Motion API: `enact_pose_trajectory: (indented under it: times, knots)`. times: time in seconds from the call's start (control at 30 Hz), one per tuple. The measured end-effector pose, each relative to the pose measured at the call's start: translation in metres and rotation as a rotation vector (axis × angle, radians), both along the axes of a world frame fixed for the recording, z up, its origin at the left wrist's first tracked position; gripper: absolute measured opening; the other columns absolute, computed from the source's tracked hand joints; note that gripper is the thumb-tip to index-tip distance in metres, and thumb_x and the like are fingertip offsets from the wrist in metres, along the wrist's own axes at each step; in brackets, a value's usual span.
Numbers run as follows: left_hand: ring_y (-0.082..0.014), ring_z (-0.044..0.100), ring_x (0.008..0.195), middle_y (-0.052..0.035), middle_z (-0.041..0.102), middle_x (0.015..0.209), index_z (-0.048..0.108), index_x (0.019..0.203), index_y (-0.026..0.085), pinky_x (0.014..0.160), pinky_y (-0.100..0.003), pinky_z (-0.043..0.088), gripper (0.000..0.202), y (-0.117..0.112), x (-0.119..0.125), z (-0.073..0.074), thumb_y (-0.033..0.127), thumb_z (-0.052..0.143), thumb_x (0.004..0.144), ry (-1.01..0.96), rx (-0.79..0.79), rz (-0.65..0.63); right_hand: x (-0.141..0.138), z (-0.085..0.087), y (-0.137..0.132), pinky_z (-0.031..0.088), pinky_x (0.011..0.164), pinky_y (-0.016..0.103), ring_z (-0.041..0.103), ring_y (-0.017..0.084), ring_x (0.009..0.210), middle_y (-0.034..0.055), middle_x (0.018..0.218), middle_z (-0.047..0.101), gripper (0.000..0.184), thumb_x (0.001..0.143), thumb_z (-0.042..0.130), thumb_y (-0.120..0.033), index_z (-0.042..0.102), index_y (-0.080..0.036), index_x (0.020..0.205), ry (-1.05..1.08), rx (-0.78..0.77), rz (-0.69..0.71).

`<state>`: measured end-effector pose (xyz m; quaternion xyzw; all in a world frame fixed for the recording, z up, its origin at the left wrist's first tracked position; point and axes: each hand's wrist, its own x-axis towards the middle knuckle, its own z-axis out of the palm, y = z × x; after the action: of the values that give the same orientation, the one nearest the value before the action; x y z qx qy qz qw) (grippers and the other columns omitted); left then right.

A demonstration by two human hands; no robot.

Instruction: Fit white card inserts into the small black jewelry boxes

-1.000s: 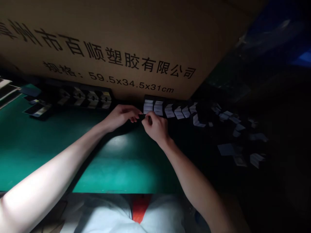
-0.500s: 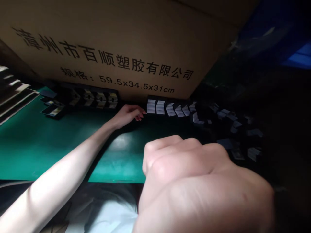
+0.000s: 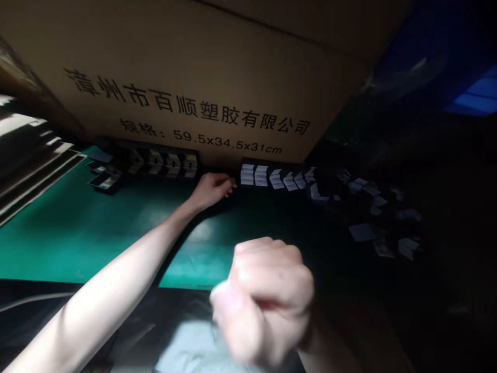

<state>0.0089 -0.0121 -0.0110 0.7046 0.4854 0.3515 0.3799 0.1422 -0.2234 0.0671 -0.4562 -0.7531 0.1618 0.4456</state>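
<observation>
My left hand (image 3: 213, 190) rests on the green table with its fingers curled inward. Its fingertips lie just left of a row of small dark boxes with pale, stepped inserts (image 3: 247, 175). Whatever may be inside those fingers is hidden. Close to the camera, my right hand (image 3: 272, 295) is raised above the table's front edge, closed in a fist, thumb toward me and slightly blurred. Nothing can be made out within it. Left of my left hand, more small dark boxes with yellowish insides (image 3: 174, 165) stand in a row against the carton.
A big cardboard carton (image 3: 194, 67) with black printing stands along the back of the green table (image 3: 128, 223). Stacked pale boards (image 3: 34, 150) are at the left. Loose inserts (image 3: 361, 232) lie scattered in shadow at the right, below blue material (image 3: 473, 98).
My right fist has drawn back from the camera, turned so its thumb shows, and looks smaller. My left hand keeps its place by the boxes. The whole view has shifted slightly.
</observation>
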Motion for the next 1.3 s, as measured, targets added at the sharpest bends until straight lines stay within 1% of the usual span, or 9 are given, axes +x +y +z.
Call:
enact_pose_trajectory:
  times: [0.1,0.2,0.37,0.47,0.73,0.97,1.13,1.23,1.3]
  knots:
    - [-0.0176,0.063,0.06,-0.005,0.069,0.066,0.074,0.081,0.015,0.063,-0.029,0.049,0.042,-0.001,-0.003,0.002,0.047,0.049,0.091,0.121,0.101,0.095,0.031,-0.024,0.019,0.035,0.048,0.021,0.043,0.006,0.043,-0.0047,0.046,0.047,0.055,0.103,0.05,-0.033,0.053,-0.02,0.05,0.126,-0.13,-0.015]
    - [-0.0241,0.067,0.072,-0.009,0.072,0.072,0.071,0.074,0.016,0.076,-0.036,0.05,0.039,-0.004,-0.005,0.008,0.044,0.049,0.091,0.257,0.215,0.189,0.065,-0.061,0.019,0.035,0.048,0.02,0.047,0.006,0.044,-0.0045,0.047,0.049,0.05,0.103,0.055,-0.035,0.062,-0.017,0.057,0.173,-0.28,-0.182]
    - [-0.038,0.071,0.1,-0.0166,0.079,0.092,0.071,0.074,0.017,0.105,-0.059,0.039,0.034,-0.013,-0.002,0.022,0.034,0.047,0.091,0.531,0.341,0.256,0.092,-0.096,-0.001,0.032,0.044,0.02,0.041,0.005,0.041,-0.0056,0.047,0.044,0.049,0.103,0.057,-0.036,0.061,-0.017,0.058,0.14,-0.197,-0.389]
    - [-0.0401,0.071,0.104,-0.0167,0.08,0.096,0.074,0.08,0.017,0.103,-0.061,0.04,0.036,-0.015,-0.002,0.025,0.031,0.044,0.094,0.717,0.333,0.276,0.089,-0.099,-0.002,0.033,0.046,0.019,0.043,0.005,0.042,-0.0044,0.049,0.048,0.049,0.104,0.056,-0.033,0.056,-0.018,0.057,0.074,-0.139,-0.416]
    - [-0.0329,0.071,0.094,-0.017,0.077,0.101,0.078,0.092,0.017,0.076,-0.04,0.051,0.04,-0.011,-0.002,0.01,0.036,0.044,0.097,0.688,0.32,0.148,0.081,-0.106,0.001,0.031,0.05,0.021,0.037,0.005,0.047,-0.0051,0.053,0.046,0.048,0.103,0.057,-0.024,0.046,-0.02,0.057,-0.097,0.018,-0.452]
    - [-0.0305,0.067,0.096,-0.0149,0.074,0.094,0.074,0.086,0.017,0.084,-0.041,0.05,0.042,-0.023,0.016,0.008,0.037,0.04,0.101,0.565,0.531,-0.078,0.081,-0.103,0.001,0.03,0.05,0.024,0.035,0.006,0.047,-0.0055,0.052,0.042,0.048,0.103,0.055,-0.025,0.042,-0.021,0.057,-0.113,0.035,-0.476]
    - [-0.024,0.063,0.076,-0.0072,0.063,0.066,0.054,0.06,0.02,0.082,-0.036,0.047,0.047,-0.022,0.007,0.022,0.043,0.043,0.1,0.421,0.511,0.217,0.082,-0.102,0.001,0.031,0.049,0.024,0.038,0.007,0.047,-0.0042,0.052,0.046,0.049,0.104,0.054,-0.027,0.045,-0.021,0.056,-0.091,0.008,-0.481]
    - [-0.0215,0.061,0.073,-0.0063,0.064,0.07,0.054,0.065,0.02,0.077,-0.033,0.047,0.042,-0.014,-0.003,0.023,0.043,0.044,0.099,0.259,0.4,0.439,0.083,-0.103,0.0,0.033,0.049,0.023,0.041,0.007,0.046,-0.0035,0.052,0.049,0.049,0.104,0.054,-0.028,0.047,-0.021,0.056,-0.089,0.008,-0.481]
    - [-0.0231,0.064,0.08,-0.007,0.069,0.081,0.062,0.078,0.019,0.08,-0.033,0.048,0.03,-0.007,-0.007,0.02,0.04,0.049,0.095,0.191,0.347,0.468,0.083,-0.104,-0.001,0.034,0.049,0.023,0.042,0.007,0.046,-0.0029,0.052,0.051,0.048,0.104,0.054,-0.028,0.049,-0.02,0.057,-0.08,0.006,-0.479]
